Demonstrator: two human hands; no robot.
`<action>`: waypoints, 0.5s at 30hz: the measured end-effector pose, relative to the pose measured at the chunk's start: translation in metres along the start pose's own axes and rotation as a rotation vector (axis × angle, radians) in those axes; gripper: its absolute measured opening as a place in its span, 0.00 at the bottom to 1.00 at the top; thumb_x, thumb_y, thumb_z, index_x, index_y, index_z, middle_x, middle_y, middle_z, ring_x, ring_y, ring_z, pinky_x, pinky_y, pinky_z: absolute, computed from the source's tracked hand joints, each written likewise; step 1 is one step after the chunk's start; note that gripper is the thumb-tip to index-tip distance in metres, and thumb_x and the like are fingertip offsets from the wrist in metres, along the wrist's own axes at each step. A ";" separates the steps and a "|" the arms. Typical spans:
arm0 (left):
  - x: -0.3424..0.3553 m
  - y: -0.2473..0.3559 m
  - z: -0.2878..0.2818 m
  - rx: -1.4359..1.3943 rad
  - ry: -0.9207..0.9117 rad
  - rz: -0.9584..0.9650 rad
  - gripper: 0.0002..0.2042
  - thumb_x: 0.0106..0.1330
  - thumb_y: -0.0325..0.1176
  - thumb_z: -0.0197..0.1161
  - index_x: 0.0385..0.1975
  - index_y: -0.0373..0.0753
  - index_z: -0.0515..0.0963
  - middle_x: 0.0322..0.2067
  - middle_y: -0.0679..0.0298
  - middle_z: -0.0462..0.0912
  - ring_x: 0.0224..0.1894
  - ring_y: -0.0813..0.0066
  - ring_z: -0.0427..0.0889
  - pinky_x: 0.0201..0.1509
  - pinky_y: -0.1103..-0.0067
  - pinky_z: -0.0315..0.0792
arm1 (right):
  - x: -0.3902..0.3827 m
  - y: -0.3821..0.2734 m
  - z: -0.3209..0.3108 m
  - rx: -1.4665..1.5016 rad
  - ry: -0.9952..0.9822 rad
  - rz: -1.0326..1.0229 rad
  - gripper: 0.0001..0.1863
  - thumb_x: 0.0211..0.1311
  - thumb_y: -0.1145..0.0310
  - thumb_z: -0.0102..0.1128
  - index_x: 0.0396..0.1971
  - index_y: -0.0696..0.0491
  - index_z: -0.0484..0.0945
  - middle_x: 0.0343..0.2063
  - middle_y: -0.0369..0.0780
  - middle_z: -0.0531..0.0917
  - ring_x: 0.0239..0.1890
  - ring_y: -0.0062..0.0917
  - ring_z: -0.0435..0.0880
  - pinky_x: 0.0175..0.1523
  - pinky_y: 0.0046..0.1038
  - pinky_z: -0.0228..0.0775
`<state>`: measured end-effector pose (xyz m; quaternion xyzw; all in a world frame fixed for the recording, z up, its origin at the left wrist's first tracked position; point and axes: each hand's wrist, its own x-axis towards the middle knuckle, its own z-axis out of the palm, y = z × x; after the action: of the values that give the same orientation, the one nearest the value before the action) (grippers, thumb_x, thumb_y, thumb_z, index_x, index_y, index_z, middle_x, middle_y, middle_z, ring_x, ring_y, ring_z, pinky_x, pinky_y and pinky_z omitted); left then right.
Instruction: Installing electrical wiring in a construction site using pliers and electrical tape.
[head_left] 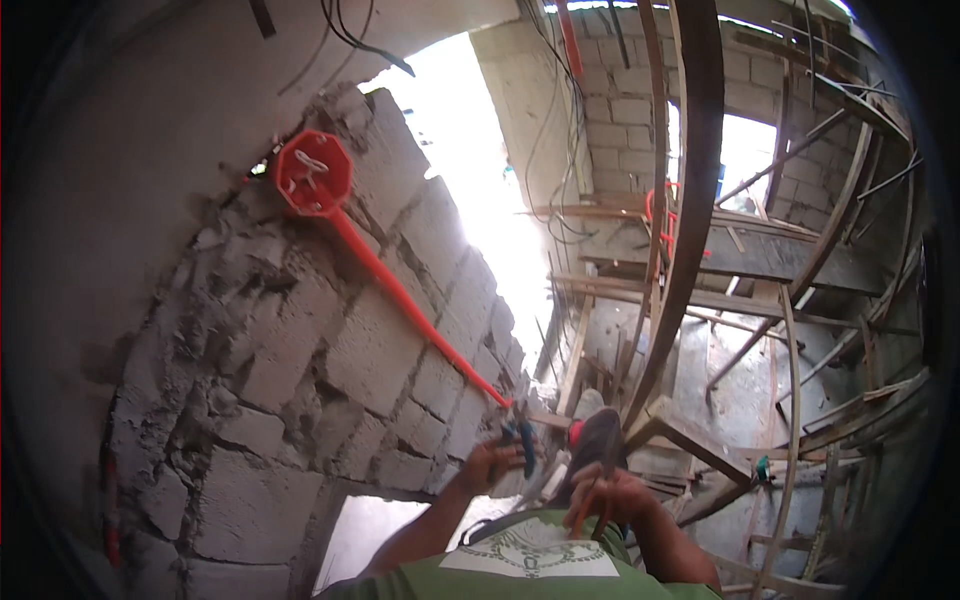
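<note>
My left hand (488, 466) is closed around blue-handled pliers (522, 445), which point up toward the lower end of an orange conduit (410, 305). That conduit runs down the block wall from an orange octagonal junction box (333, 182), where short pale wire ends stick out. In front of my green shirt, my right hand (612, 496) is also closed. Something thin and orange-brown shows at its fingers, too blurred to name. Whether the pliers' jaws touch the conduit cannot be made out.
A rough block wall (270, 510) with broken mortar fills the left side. On the right stand wooden posts and scaffold planks (740, 250), with a long beam (692, 150) close by. Dark loose wires (365, 42) hang at the top. Beyond the wall is a bright opening.
</note>
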<state>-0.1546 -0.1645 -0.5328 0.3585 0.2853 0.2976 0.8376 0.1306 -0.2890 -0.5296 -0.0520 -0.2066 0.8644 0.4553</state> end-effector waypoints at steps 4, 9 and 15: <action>0.022 0.068 0.023 0.018 -0.020 0.261 0.24 0.65 0.26 0.57 0.63 0.30 0.69 0.59 0.47 0.75 0.63 0.53 0.75 0.69 0.59 0.67 | -0.004 -0.024 -0.016 0.151 0.290 -0.226 0.25 0.73 0.59 0.50 0.65 0.55 0.63 0.39 0.49 0.82 0.43 0.49 0.85 0.50 0.62 0.77; 0.026 0.156 0.065 0.306 0.153 0.634 0.24 0.59 0.26 0.59 0.58 0.30 0.75 0.56 0.53 0.78 0.62 0.60 0.76 0.69 0.64 0.66 | 0.005 -0.016 -0.014 -0.669 0.731 0.156 0.36 0.57 0.75 0.59 0.67 0.53 0.59 0.33 0.43 0.79 0.31 0.31 0.83 0.34 0.36 0.82; 0.031 0.241 0.117 0.664 0.300 1.023 0.24 0.60 0.30 0.63 0.58 0.35 0.75 0.54 0.60 0.79 0.60 0.69 0.74 0.66 0.69 0.67 | 0.004 0.070 -0.029 -0.960 0.547 0.189 0.16 0.59 0.73 0.61 0.47 0.58 0.72 0.35 0.38 0.81 0.35 0.21 0.80 0.41 0.24 0.73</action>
<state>-0.1238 -0.0572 -0.2877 0.6452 0.2691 0.6032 0.3840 0.0831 -0.3117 -0.5839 -0.4940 -0.4461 0.6653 0.3381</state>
